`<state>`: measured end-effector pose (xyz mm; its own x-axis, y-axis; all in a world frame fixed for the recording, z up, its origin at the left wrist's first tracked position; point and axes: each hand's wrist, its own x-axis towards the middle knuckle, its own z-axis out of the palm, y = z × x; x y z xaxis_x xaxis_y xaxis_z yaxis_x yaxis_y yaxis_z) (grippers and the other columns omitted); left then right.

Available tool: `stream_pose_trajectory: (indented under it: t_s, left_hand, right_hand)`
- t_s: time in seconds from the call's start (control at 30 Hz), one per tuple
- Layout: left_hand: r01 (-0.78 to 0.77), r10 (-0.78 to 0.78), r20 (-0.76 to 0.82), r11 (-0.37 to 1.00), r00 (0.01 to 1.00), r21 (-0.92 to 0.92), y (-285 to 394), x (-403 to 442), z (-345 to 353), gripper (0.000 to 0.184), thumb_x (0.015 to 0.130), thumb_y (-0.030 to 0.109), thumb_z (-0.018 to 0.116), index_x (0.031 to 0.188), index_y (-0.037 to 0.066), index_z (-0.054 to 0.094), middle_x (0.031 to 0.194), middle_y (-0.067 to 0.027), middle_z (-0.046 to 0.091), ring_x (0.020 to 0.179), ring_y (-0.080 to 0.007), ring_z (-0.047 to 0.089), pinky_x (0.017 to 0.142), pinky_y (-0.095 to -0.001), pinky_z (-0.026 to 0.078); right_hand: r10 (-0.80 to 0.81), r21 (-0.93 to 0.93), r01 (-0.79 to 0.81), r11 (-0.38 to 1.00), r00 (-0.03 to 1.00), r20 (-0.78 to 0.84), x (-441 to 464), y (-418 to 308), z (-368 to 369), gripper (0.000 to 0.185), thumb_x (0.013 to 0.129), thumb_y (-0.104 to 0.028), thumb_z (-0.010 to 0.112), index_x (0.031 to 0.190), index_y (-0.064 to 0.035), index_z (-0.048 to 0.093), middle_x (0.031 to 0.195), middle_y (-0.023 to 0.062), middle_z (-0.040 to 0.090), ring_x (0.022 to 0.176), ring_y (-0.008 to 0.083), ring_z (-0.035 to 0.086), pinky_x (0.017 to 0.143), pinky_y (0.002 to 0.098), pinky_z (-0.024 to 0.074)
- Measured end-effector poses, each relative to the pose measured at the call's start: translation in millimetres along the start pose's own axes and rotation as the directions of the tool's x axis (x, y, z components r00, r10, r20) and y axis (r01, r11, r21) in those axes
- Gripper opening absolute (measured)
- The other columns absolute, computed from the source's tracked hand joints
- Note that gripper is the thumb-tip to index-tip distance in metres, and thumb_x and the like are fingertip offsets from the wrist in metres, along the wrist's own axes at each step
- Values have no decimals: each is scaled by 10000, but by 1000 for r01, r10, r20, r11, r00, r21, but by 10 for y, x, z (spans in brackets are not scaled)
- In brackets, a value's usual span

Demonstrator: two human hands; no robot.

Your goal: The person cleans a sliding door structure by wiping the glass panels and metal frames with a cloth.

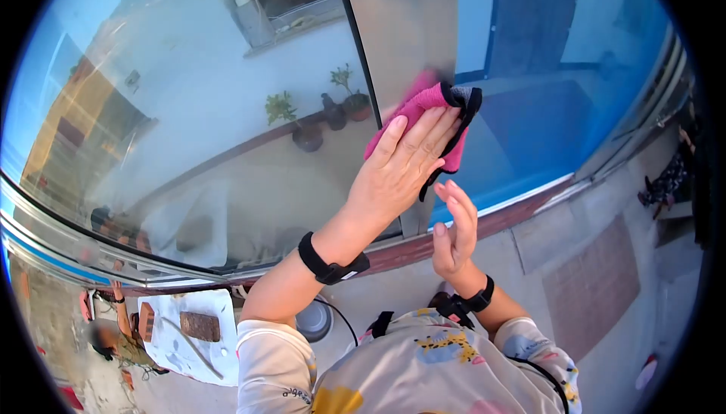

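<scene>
My left hand (pixel 404 149) presses a pink cleaning cloth (pixel 452 153) with black edging against the upright metal frame (pixel 397 32) between two glass panes. Its fingers lie extended over the cloth and hold it to the metal. The cloth is bunched and partly folded, and its underside is hidden. Just below and to the right, my right hand (pixel 457 236) is raised with fingers loosely bent and nothing in it. It stays apart from the cloth. Black bands circle both wrists.
Left of the frame, a large glass pane (pixel 197 127) reflects plants and a wall; a blue-tinted pane (pixel 522 134) stands right. A white table (pixel 170 350) holds a brick and a stick. Another person (pixel 121 338) is beside it. A grey bucket (pixel 314 322) stands below my left arm.
</scene>
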<state>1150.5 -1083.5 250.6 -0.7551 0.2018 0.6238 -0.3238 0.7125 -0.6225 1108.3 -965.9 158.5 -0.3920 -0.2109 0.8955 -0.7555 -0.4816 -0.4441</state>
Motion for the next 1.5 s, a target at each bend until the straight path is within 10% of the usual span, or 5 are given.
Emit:
stream_pose_trajectory:
  t_s: [0.47, 0.63, 0.87, 1.07, 1.5]
  left_hand:
    - [-184, 208, 68, 948, 976, -259, 254, -714, 271, 558, 882, 269, 480, 1405, 82, 422, 1493, -56, 362, 1404, -202, 287, 1161, -424, 179]
    - [-19, 150, 111, 671, 982, -741, -130, -919, -176, 308, 863, 174, 593, 1130, 24, 627, 1385, -94, 481, 1325, -242, 400, 1085, -439, 324]
    - [328, 36, 438, 607, 898, -724, -465, -2046, -870, 258, 846, 180, 650, 1072, 55, 660, 1354, -97, 508, 1317, -262, 410, 1053, -452, 359]
    - [635, -140, 694, 558, 707, -534, -240, -2904, -1261, 274, 833, 158, 653, 1081, 41, 656, 1303, -120, 550, 1272, -291, 463, 1012, -433, 408]
    - [939, -343, 915, 331, 213, -95, 128, -3841, -2212, 287, 870, 111, 615, 1140, 15, 619, 1312, -154, 542, 1246, -365, 475, 988, -434, 424]
  right_hand:
    - [329, -129, -343, 930, 937, -116, -414, 229, 512, 610, 1017, -381, 320, 1481, 0, 214, 1556, 219, 131, 1445, 362, 124, 1155, 449, 113]
    - [174, -257, -163, 952, 984, 20, -517, 377, 420, 621, 996, -391, 368, 1469, -4, 258, 1520, 209, 255, 1429, 405, 148, 1138, 532, 63]
    - [-290, -558, 365, 745, 931, 222, 563, 534, 311, 466, 848, -234, 618, 1270, -43, 573, 1414, 180, 419, 1350, 475, 266, 1077, 637, 140]
    - [-603, -651, 528, 545, 786, 132, 2048, 21, 514, 463, 889, -248, 568, 1316, -71, 544, 1429, 169, 427, 1332, 406, 327, 1077, 510, 218]
    - [183, -569, -339, 749, 932, -313, -1520, 1062, 948, 588, 937, -211, 523, 1427, 29, 303, 1526, 248, 203, 1394, 509, 134, 1101, 628, 71]
